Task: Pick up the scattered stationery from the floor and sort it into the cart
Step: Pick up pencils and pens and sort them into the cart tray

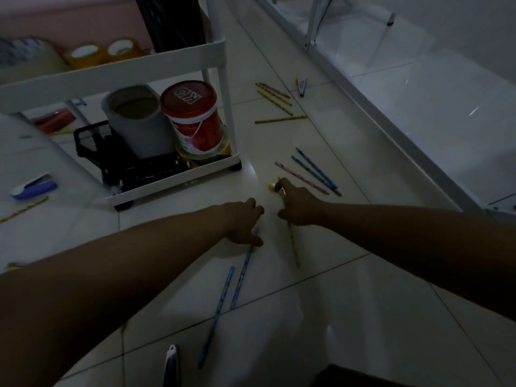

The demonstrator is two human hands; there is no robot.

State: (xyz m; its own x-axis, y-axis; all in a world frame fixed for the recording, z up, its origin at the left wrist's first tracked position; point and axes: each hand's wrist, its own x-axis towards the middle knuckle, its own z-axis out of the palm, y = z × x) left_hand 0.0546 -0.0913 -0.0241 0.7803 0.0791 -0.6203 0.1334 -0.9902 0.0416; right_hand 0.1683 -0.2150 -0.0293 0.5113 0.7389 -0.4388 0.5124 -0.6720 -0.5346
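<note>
Pencils: twelve; stapler: one

One wide-angle camera, worn on my head, looks forward and steeply down at the tiled floor, close enough that my forearms fill the lower frame. My left hand and right hand meet near centre. The white cart stands at ten o'clock, loose pencils at one o'clock. No second view shares the scene.

Glossy smooth floor tiles; matt white plastic cart; shiny plastic-lidded tub
</note>
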